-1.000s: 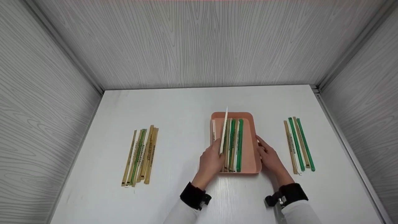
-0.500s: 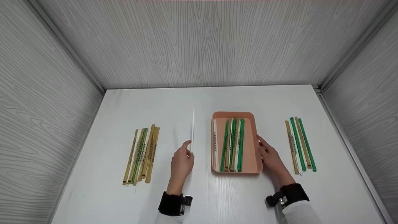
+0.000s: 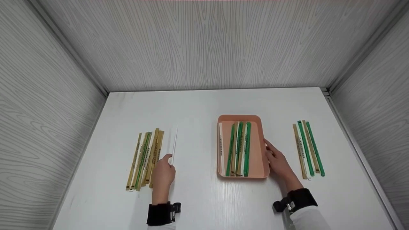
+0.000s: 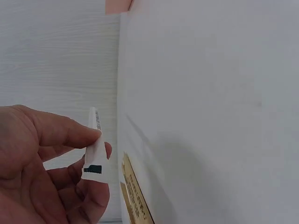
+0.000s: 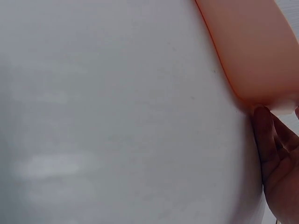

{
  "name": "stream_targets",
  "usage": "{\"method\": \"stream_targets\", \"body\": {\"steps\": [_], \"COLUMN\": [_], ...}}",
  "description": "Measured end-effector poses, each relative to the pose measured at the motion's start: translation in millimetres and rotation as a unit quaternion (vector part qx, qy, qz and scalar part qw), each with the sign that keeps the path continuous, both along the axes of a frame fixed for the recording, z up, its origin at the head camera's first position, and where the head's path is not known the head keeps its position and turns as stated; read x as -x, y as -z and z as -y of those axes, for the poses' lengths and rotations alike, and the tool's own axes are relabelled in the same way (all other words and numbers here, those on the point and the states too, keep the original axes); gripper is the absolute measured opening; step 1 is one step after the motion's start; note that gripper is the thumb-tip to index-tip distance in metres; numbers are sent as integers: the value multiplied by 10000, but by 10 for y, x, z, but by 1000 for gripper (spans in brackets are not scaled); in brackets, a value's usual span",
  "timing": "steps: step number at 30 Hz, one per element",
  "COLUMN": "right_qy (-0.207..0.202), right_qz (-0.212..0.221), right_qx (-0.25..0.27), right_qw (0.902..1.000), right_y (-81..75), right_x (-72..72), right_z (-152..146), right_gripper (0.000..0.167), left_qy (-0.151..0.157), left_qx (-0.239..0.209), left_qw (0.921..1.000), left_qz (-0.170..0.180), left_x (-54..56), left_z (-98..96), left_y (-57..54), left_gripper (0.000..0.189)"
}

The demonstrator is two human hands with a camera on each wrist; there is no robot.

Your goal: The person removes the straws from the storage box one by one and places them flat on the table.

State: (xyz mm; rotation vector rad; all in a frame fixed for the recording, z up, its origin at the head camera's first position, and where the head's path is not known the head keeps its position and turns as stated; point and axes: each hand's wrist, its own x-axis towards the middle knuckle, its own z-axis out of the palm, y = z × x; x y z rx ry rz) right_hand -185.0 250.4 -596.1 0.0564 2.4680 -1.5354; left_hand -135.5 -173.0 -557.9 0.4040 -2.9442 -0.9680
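My left hand (image 3: 163,177) pinches one end of a white paper-wrapped straw (image 3: 174,143) between thumb and fingers, above the table beside the left group. In the left wrist view the straw's wrapper (image 4: 95,151) shows small print and a dark green mark near its end. Its far end points away from me. My right hand (image 3: 278,163) holds the right side of a pink tray (image 3: 257,150), fingers at its rim and lower edge. Inside the tray lie several wrapped straws (image 3: 247,148) in green, brown and white, with a white one (image 3: 221,148) apart along the left wall.
To the left lies a group of mostly brown wrapped straws (image 3: 140,161), partly covered by my left hand. Another group of green, brown and white straws (image 3: 308,148) lies right of the tray. Panel walls (image 3: 204,44) enclose the white table (image 3: 198,204) at back and sides.
My left hand has lifted the white straw away from the tray and carried it left, beside the left group. A green straw it was covering now shows. The right hand stays at the tray.
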Motion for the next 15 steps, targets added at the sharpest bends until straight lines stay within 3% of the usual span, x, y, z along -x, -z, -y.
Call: {"method": "stream_targets", "body": {"steps": [8,15], "right_qy": [-10,38], "right_qz": [42,158], "right_qx": [-38,-13], "right_qw": [10000,9999], "right_y": [-17,-9], "right_x": [-5,-6], "right_z": [15,25], "right_gripper": [50,50], "left_qy": [-418,-567], "left_qx": [63,369], "left_qw": [9986,9975], "left_qz": [327,193], "left_x": [-143,-155], "left_z": [217,311], "left_y": [65,90], "left_gripper": [44,44]}}
